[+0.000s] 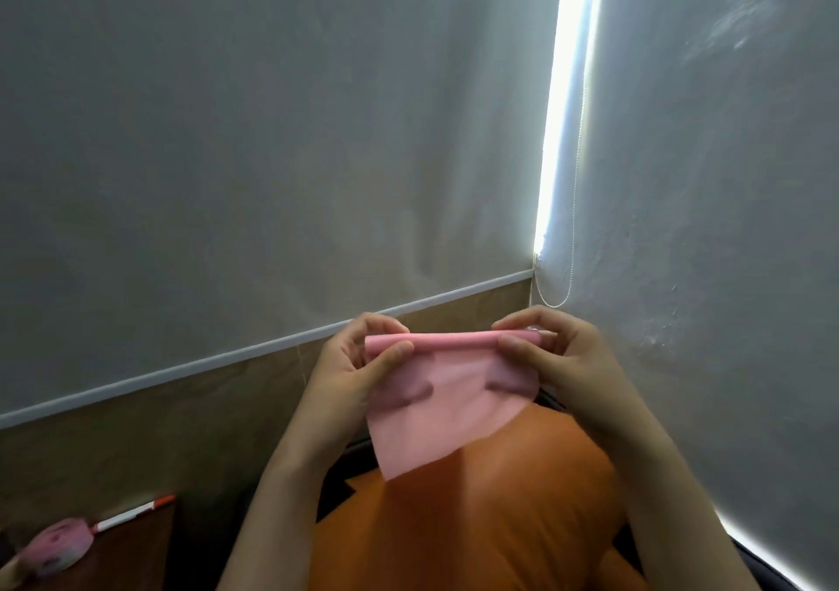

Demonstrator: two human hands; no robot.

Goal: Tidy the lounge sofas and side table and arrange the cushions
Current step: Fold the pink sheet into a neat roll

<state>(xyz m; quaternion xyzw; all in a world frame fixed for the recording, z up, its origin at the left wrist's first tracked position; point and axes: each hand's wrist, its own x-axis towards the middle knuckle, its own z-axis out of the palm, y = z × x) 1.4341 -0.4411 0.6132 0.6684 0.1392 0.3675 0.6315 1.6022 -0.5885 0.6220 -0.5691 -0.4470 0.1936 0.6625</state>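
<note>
Both hands, left hand (352,363) and right hand (560,354), pinch a pink cloth's (447,391) rolled top edge above the orange cushion (476,522).

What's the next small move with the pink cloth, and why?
Probably roll the top edge down over the loose part. The left hand and right hand both pinch the pink cloth at its rolled top edge, while the rest hangs unfolded above the orange cushion.
</note>
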